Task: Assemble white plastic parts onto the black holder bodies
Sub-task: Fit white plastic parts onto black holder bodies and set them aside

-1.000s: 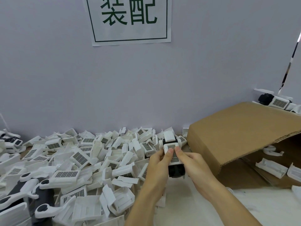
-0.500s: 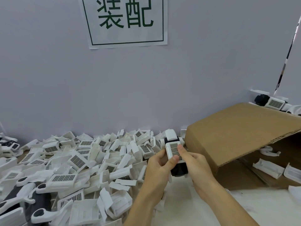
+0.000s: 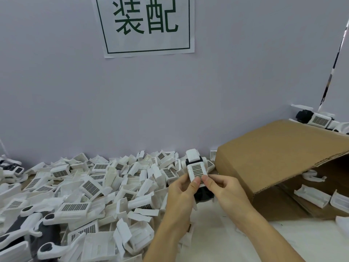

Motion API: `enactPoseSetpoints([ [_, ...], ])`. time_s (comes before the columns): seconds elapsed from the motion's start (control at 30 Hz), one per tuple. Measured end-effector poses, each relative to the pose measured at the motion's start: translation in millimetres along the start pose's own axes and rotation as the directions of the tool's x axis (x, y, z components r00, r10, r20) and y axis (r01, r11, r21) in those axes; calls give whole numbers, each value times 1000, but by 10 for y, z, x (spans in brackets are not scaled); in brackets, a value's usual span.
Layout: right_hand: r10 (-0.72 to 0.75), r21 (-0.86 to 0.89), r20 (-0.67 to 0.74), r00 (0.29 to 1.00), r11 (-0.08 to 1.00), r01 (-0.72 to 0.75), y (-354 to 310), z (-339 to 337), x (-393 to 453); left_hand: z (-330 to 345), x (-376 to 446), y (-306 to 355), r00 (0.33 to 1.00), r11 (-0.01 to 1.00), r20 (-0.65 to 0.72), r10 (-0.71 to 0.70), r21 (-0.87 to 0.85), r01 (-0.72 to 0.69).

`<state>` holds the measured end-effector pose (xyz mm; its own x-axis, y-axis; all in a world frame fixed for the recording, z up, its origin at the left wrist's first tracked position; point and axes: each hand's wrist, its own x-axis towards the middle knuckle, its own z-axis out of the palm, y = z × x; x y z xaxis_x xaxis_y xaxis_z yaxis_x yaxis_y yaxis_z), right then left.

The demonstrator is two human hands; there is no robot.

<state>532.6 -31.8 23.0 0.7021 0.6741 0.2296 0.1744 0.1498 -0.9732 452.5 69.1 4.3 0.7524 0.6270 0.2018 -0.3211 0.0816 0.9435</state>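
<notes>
Both hands hold one black holder body (image 3: 203,194) with a white grille part (image 3: 196,170) seated on its top, raised above the table's middle. My left hand (image 3: 181,191) grips it from the left, thumb on the grille's lower end. My right hand (image 3: 224,188) grips it from the right, its thumb pressing beside the left one. A white cap sticks out at the part's far end. Most of the black body is hidden behind my fingers.
A big heap of loose white plastic parts (image 3: 90,188) covers the table's left half. Black-and-white handle pieces (image 3: 28,229) lie at the lower left. An open cardboard box (image 3: 273,154) lies on its side at the right, white parts (image 3: 311,195) inside. Assembled units (image 3: 315,119) sit behind it.
The held piece has tilted more upright and shifted slightly; both thumbs slid down to the grille's lower end. The view has drifted a little.
</notes>
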Motion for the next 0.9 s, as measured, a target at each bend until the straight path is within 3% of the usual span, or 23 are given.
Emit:
enactPoseSetpoints([
  [0.13, -144, -211, -200, 969, 972, 100, 57, 72, 1, 16, 3, 26, 996, 999, -93, 16, -27, -18],
  [0.23, -254, -329, -104, 962, 921, 208, 79, 160, -42, 12, 11, 63, 990, 985, -126, -63, -169, 41],
  [0.33, -267, -502, -23, 963, 837, 219, 124, 186, -44, 0, 11, 118, 987, 902, -41, -156, -413, 126],
  [0.43, -247, -655, -52, 968, 740, 154, 136, 105, -18, 40, 1, 126, 986, 908, 93, -135, -387, 160],
  [0.53, -301, -643, -83, 950, 744, 180, 101, 32, -21, 69, 9, 129, 989, 929, 52, -136, -340, 146],
  [0.63, -341, -553, -170, 924, 809, 197, 56, -11, 6, 42, 13, 128, 991, 988, -127, -50, -148, 31],
  [0.73, -256, -310, -273, 927, 936, 168, 18, -42, 33, -22, 7, 164, 921, 998, -386, 62, 32, -54],
  [0.8, -57, -15, -265, 963, 998, 55, 7, -66, 65, -73, 12, 201, 873, 996, -479, 91, 44, -80],
  [0.9, 262, 418, -35, 964, 880, -224, -69, -65, 46, -98, 37, 229, 884, 990, -465, 54, -92, -108],
])
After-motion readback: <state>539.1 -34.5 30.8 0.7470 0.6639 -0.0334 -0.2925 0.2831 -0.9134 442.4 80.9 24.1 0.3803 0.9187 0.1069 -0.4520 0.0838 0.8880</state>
